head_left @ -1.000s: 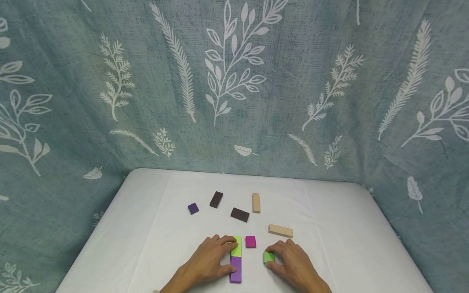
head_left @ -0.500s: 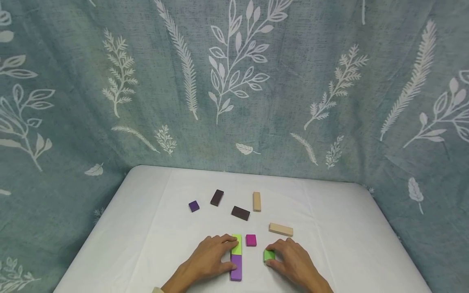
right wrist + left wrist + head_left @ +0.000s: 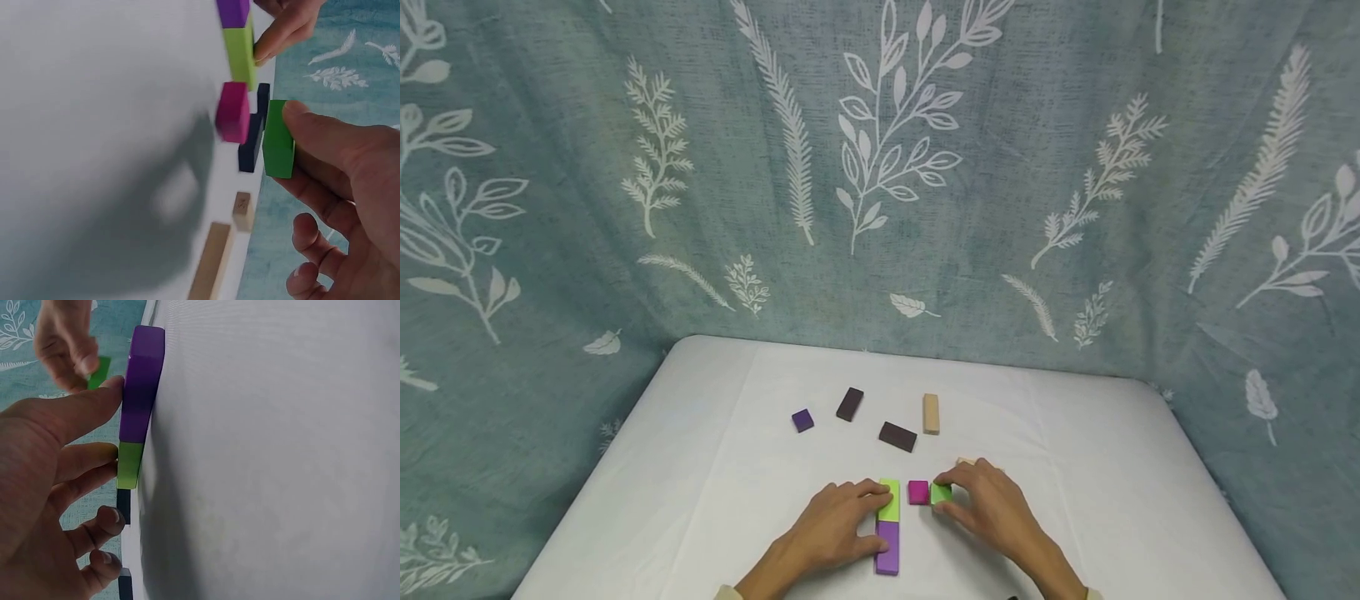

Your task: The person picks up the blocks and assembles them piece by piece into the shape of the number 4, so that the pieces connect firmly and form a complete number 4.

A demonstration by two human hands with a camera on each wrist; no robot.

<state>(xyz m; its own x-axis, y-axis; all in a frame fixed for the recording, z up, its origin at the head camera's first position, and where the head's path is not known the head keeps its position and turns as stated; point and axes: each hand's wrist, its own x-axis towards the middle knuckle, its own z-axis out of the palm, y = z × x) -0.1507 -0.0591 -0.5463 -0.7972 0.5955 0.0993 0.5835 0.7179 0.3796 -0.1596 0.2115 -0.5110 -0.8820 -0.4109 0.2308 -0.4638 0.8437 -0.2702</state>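
A purple block (image 3: 887,547) and a lime-green block (image 3: 889,500) lie end to end in one row on the white table. My left hand (image 3: 838,525) rests on this row, thumb tip on the purple block and fingertips on the lime one. Between thumb and fingers, my right hand (image 3: 992,508) pinches a small green block (image 3: 279,139), raised off the cloth in the right wrist view. Just left of that block in the head view, a magenta block (image 3: 918,492) sits on the table, a little right of the lime block.
Farther back lie two dark brown blocks (image 3: 898,437), a small dark purple block (image 3: 802,420) and a pale wooden block (image 3: 931,414). A second wooden block (image 3: 210,259) is mostly covered by my right hand in the head view. A patterned teal cloth (image 3: 865,167) hangs behind.
My right hand has carried the green block away from me and slightly left, up beside the magenta block. The left hand stays on the purple and lime blocks.
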